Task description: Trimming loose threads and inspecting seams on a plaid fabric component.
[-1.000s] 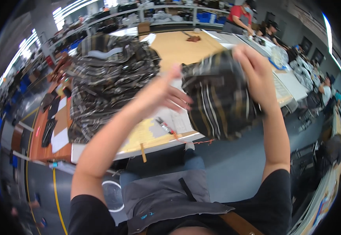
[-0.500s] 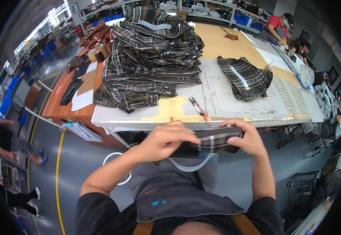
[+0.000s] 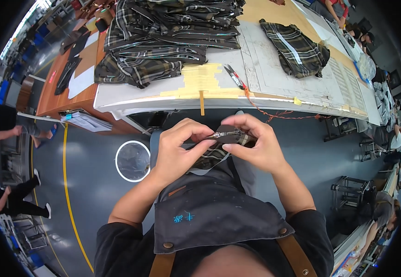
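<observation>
At my lap, just below the table edge, I hold a dark plaid fabric piece [image 3: 209, 157] with a metal zipper [image 3: 219, 135]. My left hand [image 3: 177, 150] pinches the zipper's left end between thumb and fingers. My right hand [image 3: 255, 145] grips the piece at its dark end, thumb below the zipper and fingers over the top. On the table [image 3: 290, 92] in front are a tall stack of plaid pieces [image 3: 163, 41], one separate plaid piece [image 3: 295, 48] with a pale strip, and red-and-black snips [image 3: 235, 75].
A wooden cabinet [image 3: 57, 104] adjoins the table's left. A white-rimmed bin [image 3: 131, 161] stands on the floor at my lower left. People walk along the left aisle [image 3: 2, 122]. Co-workers [image 3: 336, 9] are at the far right, with metal stools [image 3: 348, 189] nearer on that side.
The view has tilted down. A plaid piece has left my raised hands for the table; a smaller piece is in both hands, turned since half a second ago to show its zipper.
</observation>
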`<state>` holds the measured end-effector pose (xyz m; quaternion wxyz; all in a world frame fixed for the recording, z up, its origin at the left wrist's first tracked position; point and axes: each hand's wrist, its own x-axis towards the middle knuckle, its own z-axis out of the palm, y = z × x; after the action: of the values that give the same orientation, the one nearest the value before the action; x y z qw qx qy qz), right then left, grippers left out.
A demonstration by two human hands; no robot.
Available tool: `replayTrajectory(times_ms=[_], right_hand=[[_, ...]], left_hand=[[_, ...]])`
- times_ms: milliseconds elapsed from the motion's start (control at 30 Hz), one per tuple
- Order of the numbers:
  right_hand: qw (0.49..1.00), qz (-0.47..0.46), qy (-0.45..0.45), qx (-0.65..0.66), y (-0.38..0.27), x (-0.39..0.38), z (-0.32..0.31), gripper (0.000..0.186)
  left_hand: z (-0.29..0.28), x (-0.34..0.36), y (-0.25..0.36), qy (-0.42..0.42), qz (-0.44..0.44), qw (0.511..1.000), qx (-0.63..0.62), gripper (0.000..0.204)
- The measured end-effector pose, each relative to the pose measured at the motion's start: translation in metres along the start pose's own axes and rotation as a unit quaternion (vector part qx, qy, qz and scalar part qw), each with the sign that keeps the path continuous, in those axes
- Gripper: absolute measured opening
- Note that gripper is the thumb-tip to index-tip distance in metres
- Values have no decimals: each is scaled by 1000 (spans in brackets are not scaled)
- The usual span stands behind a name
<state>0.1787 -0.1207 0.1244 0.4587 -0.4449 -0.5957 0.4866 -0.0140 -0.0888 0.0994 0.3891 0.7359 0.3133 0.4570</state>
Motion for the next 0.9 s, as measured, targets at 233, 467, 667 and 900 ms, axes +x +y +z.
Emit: replayTrajectory(times_ms=[233, 467, 667, 900], right_hand=[[985, -75, 25, -157, 9, 1, 4, 20], [968, -63, 14, -241, 10, 6, 16, 17], [968, -64, -7, -243, 14, 4, 11, 14], [976, -88, 46, -193, -4, 10, 5, 13]], left_hand=[[1, -1, -3, 10, 36, 999, 15, 18], [-2, -7, -13, 24, 126, 981, 147, 20], [-6, -20, -33, 35, 97, 978, 181, 18], [-29, -68, -124, 4, -74, 941, 330, 19]])
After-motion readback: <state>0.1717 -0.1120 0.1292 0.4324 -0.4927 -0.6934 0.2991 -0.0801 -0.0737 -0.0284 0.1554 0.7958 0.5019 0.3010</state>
